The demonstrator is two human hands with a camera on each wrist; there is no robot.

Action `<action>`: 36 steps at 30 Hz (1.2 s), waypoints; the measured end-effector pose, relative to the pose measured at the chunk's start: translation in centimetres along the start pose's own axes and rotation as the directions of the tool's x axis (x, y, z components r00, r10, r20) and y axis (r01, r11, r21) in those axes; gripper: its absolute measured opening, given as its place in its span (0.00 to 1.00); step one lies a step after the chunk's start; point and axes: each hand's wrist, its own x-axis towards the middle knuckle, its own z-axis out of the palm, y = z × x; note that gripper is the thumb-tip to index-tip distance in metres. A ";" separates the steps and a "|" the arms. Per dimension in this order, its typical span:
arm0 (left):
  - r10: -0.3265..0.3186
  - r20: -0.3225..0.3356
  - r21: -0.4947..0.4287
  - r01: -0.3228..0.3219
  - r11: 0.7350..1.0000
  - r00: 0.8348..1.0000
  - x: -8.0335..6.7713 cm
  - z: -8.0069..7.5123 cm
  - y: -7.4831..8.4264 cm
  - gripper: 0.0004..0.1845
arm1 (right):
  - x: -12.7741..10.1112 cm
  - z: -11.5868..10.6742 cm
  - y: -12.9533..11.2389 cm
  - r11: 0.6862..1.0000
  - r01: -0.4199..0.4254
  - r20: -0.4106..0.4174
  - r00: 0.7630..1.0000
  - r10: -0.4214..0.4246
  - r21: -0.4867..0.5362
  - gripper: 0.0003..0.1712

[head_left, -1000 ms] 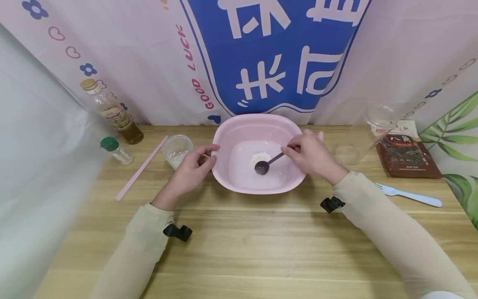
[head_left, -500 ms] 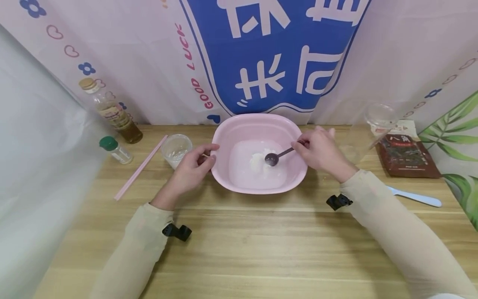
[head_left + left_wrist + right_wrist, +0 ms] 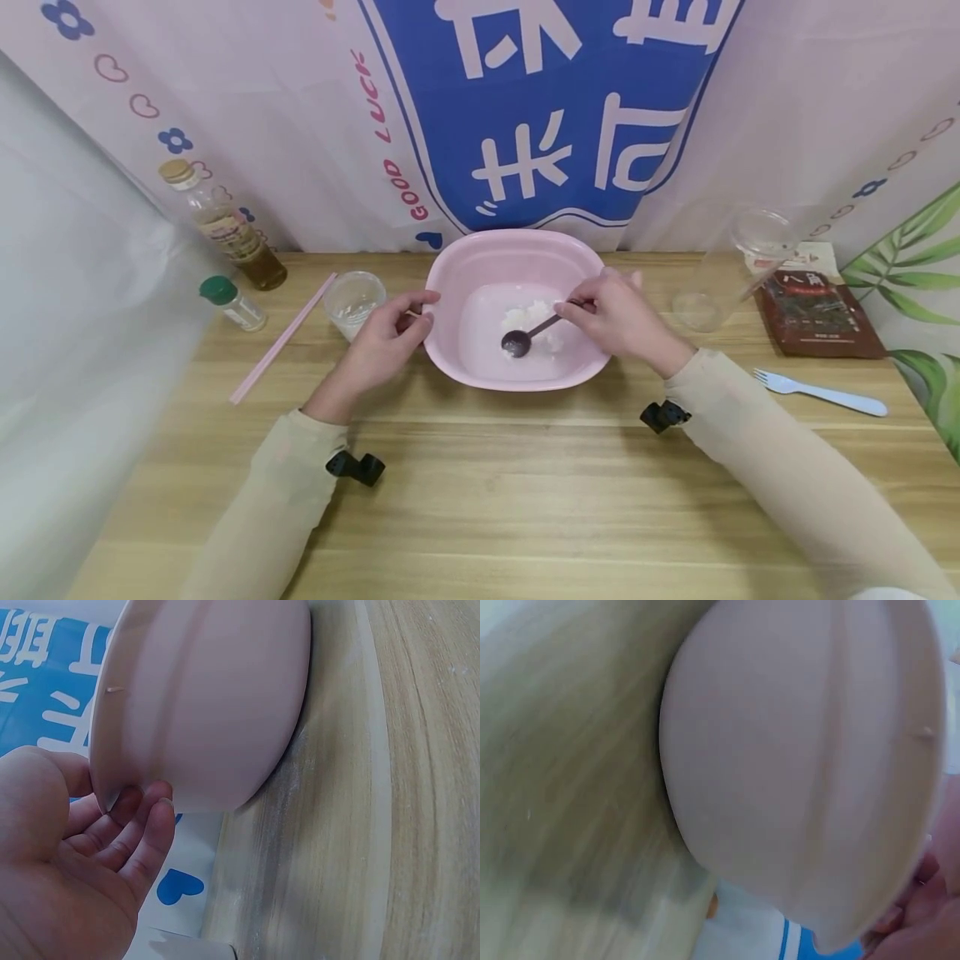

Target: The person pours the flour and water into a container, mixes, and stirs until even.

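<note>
My right hand (image 3: 618, 321) has come back toward me since half a second ago, when it sat farther right over the basin's rim; the spoon (image 3: 528, 335) has swung with it, so the dark bowl of the spoon now lies lower and further left on the basin floor, at the near edge of the white lump (image 3: 534, 321). That lump looks more spread out than it did a second ago. My right fingers are curled in a pinch on the end of the spoon's handle. My left hand (image 3: 386, 337) has not moved: its thumb lies over the left rim of the pink basin (image 3: 517, 254) and its fingers are loosely bent against the outer wall, as the left wrist view shows (image 3: 142, 840). The basin stands on the wooden table (image 3: 480, 492), between my hands. Just left of my left hand stands a small clear plastic cup (image 3: 354, 302).
</note>
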 end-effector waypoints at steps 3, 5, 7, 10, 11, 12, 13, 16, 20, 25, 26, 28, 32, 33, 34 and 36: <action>-0.001 0.001 0.000 0.001 1.000 1.000 0.0 0.0 0.0 0.21 | 0.5 0.5 -0.2 1.000 -0.026 -0.049 0.998 0.026 0.007 0.12; -0.001 0.001 -0.003 0.001 1.000 1.000 0.0 0.0 0.0 0.21 | 0.8 0.7 -0.2 0.999 -0.037 -0.089 0.995 0.037 -0.003 0.12; 0.000 0.001 -0.006 0.000 1.000 1.000 0.0 0.0 0.0 0.21 | 1.0 0.7 -0.1 0.999 -0.042 -0.135 0.990 0.037 -0.030 0.12; 0.001 0.000 -0.008 -0.001 1.000 1.000 0.0 0.0 0.0 0.21 | 1.1 0.5 0.1 0.996 -0.044 -0.188 0.982 0.029 -0.079 0.12; 0.001 0.001 -0.008 -0.001 1.000 1.000 0.0 0.0 0.0 0.21 | 1.0 0.3 0.3 0.994 -0.046 -0.199 0.980 0.027 -0.094 0.13; 0.000 0.001 -0.008 0.000 1.000 1.000 0.0 0.0 0.0 0.21 | 1.0 0.2 0.4 0.993 -0.050 -0.207 0.978 0.027 -0.110 0.13; 0.000 0.002 -0.009 0.000 1.000 1.000 0.0 0.0 0.0 0.21 | 0.9 -0.1 0.6 0.992 -0.053 -0.210 0.977 0.028 -0.117 0.13; -0.001 0.002 -0.010 0.001 1.000 1.000 -0.1 0.0 0.1 0.21 | 0.6 -0.8 1.1 0.991 -0.058 -0.198 0.980 0.033 -0.121 0.12; -0.001 0.001 -0.003 0.001 1.000 1.000 -0.1 0.0 0.1 0.21 | 0.1 -1.8 1.6 0.994 -0.040 -0.139 0.990 0.026 -0.097 0.12; 0.000 0.001 -0.001 0.000 1.000 1.000 -0.1 0.0 0.1 0.21 | -0.3 -1.9 1.5 0.998 0.013 -0.040 0.999 -0.016 -0.067 0.13; 0.000 0.002 -0.002 0.000 1.000 1.000 -0.1 -0.1 0.1 0.21 | -0.3 -1.8 1.4 0.998 0.023 -0.027 0.999 -0.025 -0.059 0.12; 0.000 0.004 -0.005 0.000 1.000 1.000 -0.1 -0.1 0.1 0.21 | -0.3 -1.4 1.1 0.999 0.037 -0.010 0.999 -0.037 -0.037 0.11; 0.001 0.008 -0.011 -0.001 1.000 1.000 -0.1 0.0 0.1 0.21 | 0.1 -0.4 0.5 0.999 0.051 -0.001 0.999 -0.051 0.018 0.08; 0.001 0.008 -0.011 -0.001 1.000 1.000 -0.1 0.0 0.1 0.21 | 0.2 -0.1 0.4 0.998 0.055 -0.007 0.998 -0.055 0.026 0.08; 0.001 0.008 -0.012 -0.001 1.000 1.000 -0.1 0.0 0.1 0.21 | 0.3 0.1 0.4 0.998 0.059 -0.015 0.998 -0.059 0.031 0.08; 0.002 0.007 -0.010 -0.002 1.000 1.000 -0.1 0.0 0.1 0.21 | 0.6 0.4 0.3 0.998 0.059 -0.037 0.998 -0.058 0.037 0.08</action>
